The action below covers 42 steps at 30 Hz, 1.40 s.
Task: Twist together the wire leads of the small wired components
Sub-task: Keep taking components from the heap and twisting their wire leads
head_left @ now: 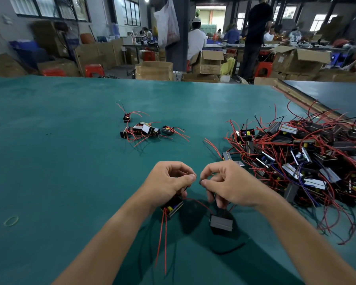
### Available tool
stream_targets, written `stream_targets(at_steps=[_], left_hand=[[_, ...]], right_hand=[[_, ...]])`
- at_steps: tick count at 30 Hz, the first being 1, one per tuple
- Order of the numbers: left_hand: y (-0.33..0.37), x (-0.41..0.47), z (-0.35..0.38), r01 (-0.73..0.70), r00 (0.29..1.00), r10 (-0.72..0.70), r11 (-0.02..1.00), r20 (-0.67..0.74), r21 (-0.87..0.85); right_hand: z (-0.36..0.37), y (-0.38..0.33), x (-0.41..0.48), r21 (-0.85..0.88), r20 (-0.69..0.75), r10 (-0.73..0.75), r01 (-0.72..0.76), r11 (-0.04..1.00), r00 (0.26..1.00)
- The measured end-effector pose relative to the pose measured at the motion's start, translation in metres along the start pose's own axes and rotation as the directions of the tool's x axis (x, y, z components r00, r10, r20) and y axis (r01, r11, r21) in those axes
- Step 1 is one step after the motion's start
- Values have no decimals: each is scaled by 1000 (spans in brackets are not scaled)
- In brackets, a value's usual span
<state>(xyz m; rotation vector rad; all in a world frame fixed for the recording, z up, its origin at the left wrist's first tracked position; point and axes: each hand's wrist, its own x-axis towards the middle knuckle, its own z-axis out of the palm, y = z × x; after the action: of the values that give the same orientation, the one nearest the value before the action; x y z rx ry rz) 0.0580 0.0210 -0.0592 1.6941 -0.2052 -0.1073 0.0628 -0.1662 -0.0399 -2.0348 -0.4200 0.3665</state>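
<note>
Wire leads (199, 203) pinched in the fingers of my left hand (169, 182) and right hand (232, 184), components (221, 223) beneath, above the bench (70, 140)

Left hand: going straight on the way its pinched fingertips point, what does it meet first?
Probably the right hand: its pinched fingertips face the left hand across a narrow gap. Left pinches a red lead, right a dark lead. Both look level, though depth is unsure from one view.

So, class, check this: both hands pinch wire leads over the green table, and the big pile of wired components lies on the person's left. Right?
Wrong side: the head view shows the big pile of wired components on the person's right. Everything else holds.
</note>
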Motion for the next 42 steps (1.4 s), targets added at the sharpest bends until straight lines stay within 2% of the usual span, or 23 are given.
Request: stream_targets(at_steps=[19, 28, 36, 42], left_hand=[[7, -3, 1, 5, 1000, -4, 998, 23, -58], [10, -3, -4, 39, 999, -39, 999, 25, -17], [11, -4, -1, 22, 1000, -23, 997, 9, 69], [12, -5, 0, 57, 997, -58, 998, 47, 7]], right_hand=[[-2, 2, 3, 206, -22, -19, 23, 978, 1000], [-3, 2, 4, 28, -163, -151, 158, 987, 975], [1, 1, 2, 49, -49, -163, 166, 985, 985], [10, 2, 5, -67, -176, -249, 241, 968, 952]])
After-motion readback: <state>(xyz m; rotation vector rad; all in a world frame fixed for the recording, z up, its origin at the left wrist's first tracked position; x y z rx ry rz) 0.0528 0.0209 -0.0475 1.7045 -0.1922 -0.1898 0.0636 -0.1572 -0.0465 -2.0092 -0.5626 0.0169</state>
